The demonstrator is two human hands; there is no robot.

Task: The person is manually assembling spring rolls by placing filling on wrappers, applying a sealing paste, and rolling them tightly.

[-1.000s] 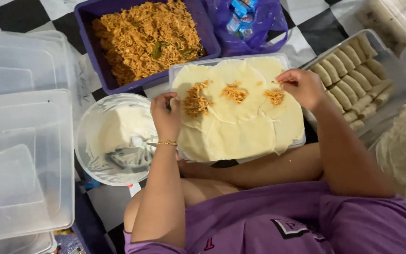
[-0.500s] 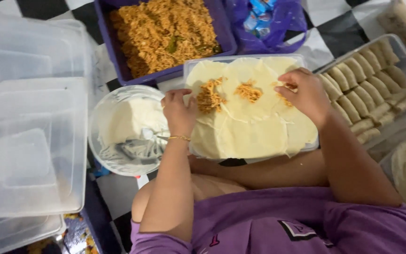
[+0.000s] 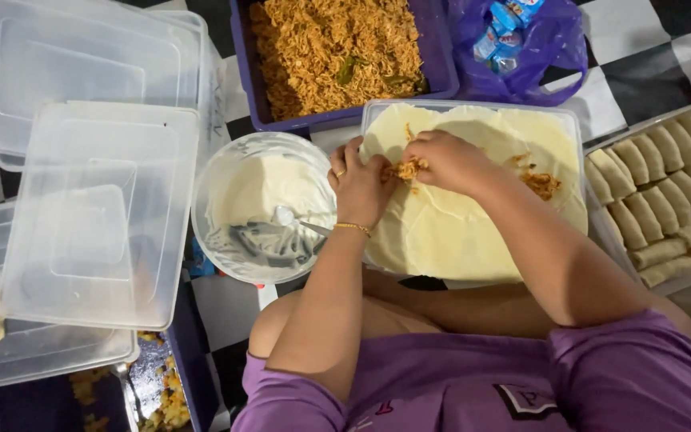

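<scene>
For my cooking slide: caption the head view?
Both hands, left hand and right hand, pinch noodle filling on pale wrappers.

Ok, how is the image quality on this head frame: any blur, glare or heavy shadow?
Head view: mostly sharp, the noodle tub and wrappers crisp; slight softness on the left hand and right hand over the filling. Lighting even, with soft glare on the clear lids and the white bowl. Shadows stay shallow; the finished rolls at the right edge are cropped.

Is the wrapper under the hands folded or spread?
Spread: the wrapper lies flat, both hands on filling.
</scene>
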